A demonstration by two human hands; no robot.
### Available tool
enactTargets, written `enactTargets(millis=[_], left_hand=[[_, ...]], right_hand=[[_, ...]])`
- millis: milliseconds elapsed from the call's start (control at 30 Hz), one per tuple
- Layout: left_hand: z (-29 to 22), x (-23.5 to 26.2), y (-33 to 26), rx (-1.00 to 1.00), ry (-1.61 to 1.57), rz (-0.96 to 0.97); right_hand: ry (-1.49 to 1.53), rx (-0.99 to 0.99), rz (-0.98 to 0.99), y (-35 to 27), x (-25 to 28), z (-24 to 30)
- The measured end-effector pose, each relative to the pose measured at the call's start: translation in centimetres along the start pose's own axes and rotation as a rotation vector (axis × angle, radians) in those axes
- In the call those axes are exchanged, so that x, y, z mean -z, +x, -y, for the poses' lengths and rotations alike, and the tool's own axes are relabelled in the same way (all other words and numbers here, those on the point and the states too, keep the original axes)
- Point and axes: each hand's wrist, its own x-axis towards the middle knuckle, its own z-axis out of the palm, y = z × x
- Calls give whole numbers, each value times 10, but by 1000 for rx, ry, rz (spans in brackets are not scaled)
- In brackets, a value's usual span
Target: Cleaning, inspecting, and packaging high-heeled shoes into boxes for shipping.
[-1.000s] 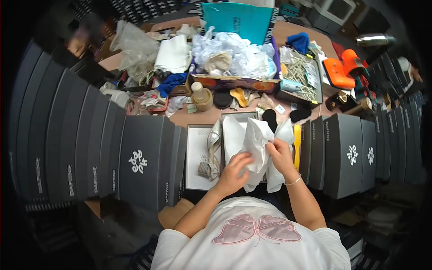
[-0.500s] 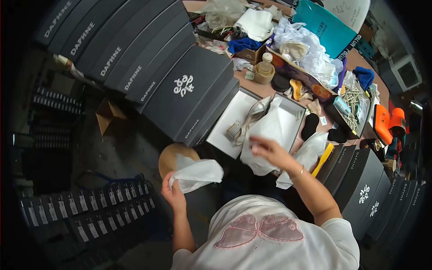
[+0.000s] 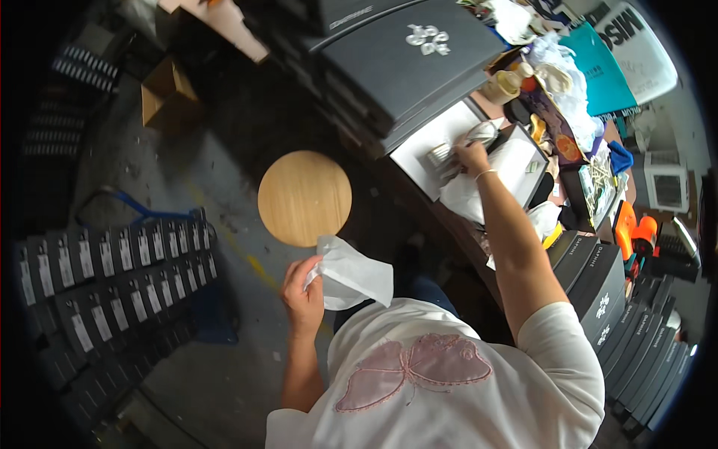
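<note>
Clock face taken on the head view: centre of view as hub, 12 at the upper edge.

Left hand, 7 o'clock: thumb and fingers closed on one corner of a white sheet. Sheet extends toward 6 o'clock, clear of the floor and just beside the edge of a round wooden stool top, which sits at 10 o'clock. Sheet appearance: thin, slightly translucent, tissue-like; soft creases, one fold running along its length, free corner pointing to 4 o'clock. Edges look irregular near the fingers.

Right hand, 2 o'clock, arm stretched out, thin pale band at the wrist. Fingers bent down over a silver shoe, touching it; whether they are closed around it I cannot tell, fingertips being hidden.

Shoe: metallic upper, bright highlights, lying on its side. Thick block heel, grey-silver, lies on the 9 o'clock side of the hand; the other end shows beyond the fingers toward 1 o'clock. Middle covered by the hand. It lies over a shallow white-lined tray; box or lid, cannot tell.

Next to the tray, on its 4 o'clock side: a dark-rimmed box with white paper spilling over the near edge, rumpled.

Large dark shoe boxes stand at about 1 o'clock, just beside the tray.
</note>
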Motion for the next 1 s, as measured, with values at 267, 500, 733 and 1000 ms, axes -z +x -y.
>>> enactTargets(millis=[267, 500, 733, 1000], left_hand=[[31, 26, 8, -148, 114, -114], [21, -17, 43, -50, -345, 380], [-8, -75, 24, 579, -1097, 1079], [21, -77, -12, 865, -1232, 871]], right_hand=[[993, 398, -10, -94, 103, 117], [1692, 392, 300, -302, 194, 98], [-82, 530, 34, -411, 105, 95], [18, 696, 354, -428, 78, 70]])
